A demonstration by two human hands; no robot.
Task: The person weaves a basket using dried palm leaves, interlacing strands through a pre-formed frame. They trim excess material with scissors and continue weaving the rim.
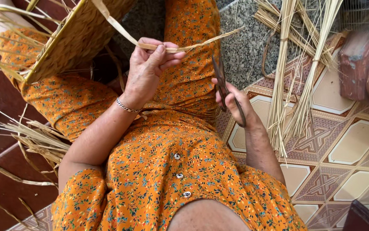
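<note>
Left hand (148, 68): thumb and fingers (167, 50) pressed together, pinching one flat straw strip (193, 46). In my judgement the strip is held taut so that its free end, running out toward 3 o'clock of the hand, stands clear of the lap. The other end rises toward 11 o'clock to the woven panel (75, 36), from which it appears to come. One metal bracelet (128, 107) sits on this wrist.

Right hand (238, 107): fingers curled tight round the handles of one pair of dark scissors (223, 87), blades pointing toward 12 o'clock, tips just below the strip and not touching it. Whether the blades are parted cannot be told.

Woven panel: one, tilted on the raised knee at 10 o'clock of the left hand, loose strands sticking out of its edges, too many to count.

Surroundings: orange flowered dress (171, 171), three buttons visible. One loose heap of straw scraps (39, 141) at 8 o'clock on the dark wooden seat. At 2 o'clock, bundles of long pale stalks (295, 85) on the patterned tile floor (351, 145), near the right hand; at least two tied bundles, exact count uncertain.
</note>
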